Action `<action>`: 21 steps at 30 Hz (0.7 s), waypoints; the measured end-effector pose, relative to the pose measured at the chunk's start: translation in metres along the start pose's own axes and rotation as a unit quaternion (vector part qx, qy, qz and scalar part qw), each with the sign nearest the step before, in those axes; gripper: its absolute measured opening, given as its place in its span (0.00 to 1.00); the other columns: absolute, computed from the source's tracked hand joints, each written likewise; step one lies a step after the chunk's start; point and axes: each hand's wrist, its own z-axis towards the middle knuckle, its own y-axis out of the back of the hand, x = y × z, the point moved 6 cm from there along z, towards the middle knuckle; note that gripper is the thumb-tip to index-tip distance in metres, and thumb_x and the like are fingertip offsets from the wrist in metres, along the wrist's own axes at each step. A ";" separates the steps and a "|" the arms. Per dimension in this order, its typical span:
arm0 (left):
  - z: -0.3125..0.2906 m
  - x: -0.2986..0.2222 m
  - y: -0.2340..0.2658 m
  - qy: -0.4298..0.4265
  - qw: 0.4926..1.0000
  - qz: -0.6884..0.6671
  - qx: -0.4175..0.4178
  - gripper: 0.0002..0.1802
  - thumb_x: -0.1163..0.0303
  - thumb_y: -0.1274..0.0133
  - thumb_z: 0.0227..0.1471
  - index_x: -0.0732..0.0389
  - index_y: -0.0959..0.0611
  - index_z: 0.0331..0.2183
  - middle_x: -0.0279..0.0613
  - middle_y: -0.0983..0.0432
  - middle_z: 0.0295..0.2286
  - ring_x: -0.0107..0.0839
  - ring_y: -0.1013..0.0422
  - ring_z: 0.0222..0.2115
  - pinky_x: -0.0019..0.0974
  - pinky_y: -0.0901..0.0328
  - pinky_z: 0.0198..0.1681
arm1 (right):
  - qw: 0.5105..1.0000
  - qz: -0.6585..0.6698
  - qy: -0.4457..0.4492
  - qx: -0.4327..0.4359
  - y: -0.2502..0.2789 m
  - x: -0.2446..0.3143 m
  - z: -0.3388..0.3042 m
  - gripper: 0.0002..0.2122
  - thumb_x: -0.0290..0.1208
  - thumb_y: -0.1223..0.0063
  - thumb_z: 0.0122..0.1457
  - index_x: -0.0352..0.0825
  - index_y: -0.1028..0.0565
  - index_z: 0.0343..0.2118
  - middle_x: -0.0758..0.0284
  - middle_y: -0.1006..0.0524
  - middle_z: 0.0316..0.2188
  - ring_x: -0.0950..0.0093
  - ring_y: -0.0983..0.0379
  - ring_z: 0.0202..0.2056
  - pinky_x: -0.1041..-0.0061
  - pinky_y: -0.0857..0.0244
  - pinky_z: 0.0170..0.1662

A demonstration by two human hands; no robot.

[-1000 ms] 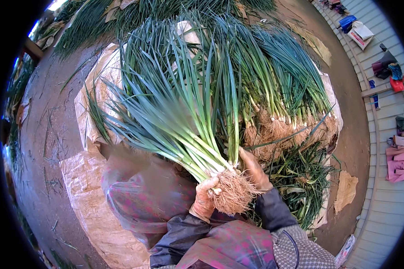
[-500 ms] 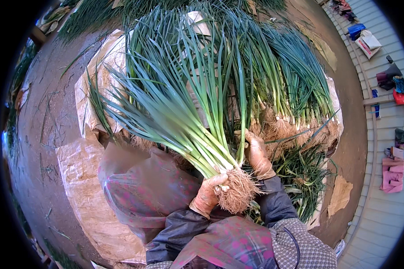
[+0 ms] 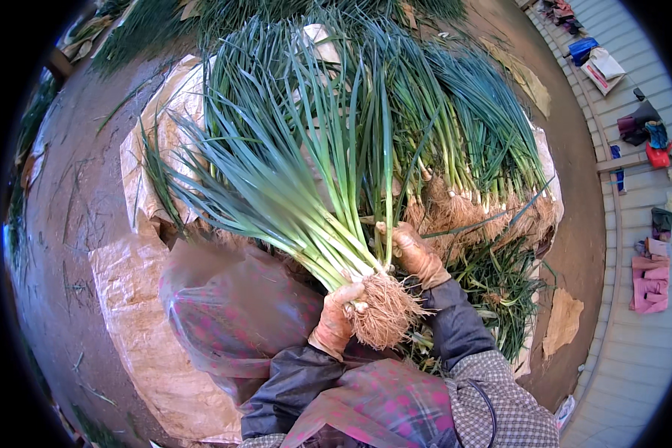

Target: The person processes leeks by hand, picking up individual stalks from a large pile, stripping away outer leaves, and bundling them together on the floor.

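A thick bunch of green onions [image 3: 337,231] lies across my lap, its leaves fanned away from me and its tan roots [image 3: 386,312] toward me. My left hand [image 3: 333,322], in a soiled glove, is wrapped round the white ends just above the roots, thumb on top. At the right edge of the bunch, my right hand [image 3: 418,255] is closed with its thumb and fingers on a single green onion stalk [image 3: 388,213], which stands slightly apart from the others. The fingertips of that hand are partly hidden behind the stalk.
More green onions [image 3: 455,134] lie in rows at the right, roots nearest me. Below them sits a heap of loose leaves [image 3: 500,299]. Woven sacking [image 3: 134,321] spreads at the left. A corrugated wall [image 3: 642,358] with hanging items stands at the far right.
The bunch and both hands have shifted slightly left and up in the picture, as has the whole scene. My right hand's fingers have drawn closer round the stalk at the bunch's right edge.
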 end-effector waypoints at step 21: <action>-0.003 -0.013 -0.005 -0.045 0.999 -0.003 -0.006 0.25 0.69 0.47 0.44 0.68 0.26 0.46 0.45 0.23 0.35 0.34 0.25 0.33 0.35 0.29 0.38 | 0.982 0.168 -0.071 -0.054 -0.020 0.038 -0.062 0.20 0.40 0.55 0.65 0.29 0.31 0.52 0.79 0.33 0.24 0.87 0.40 0.20 0.88 0.45 0.25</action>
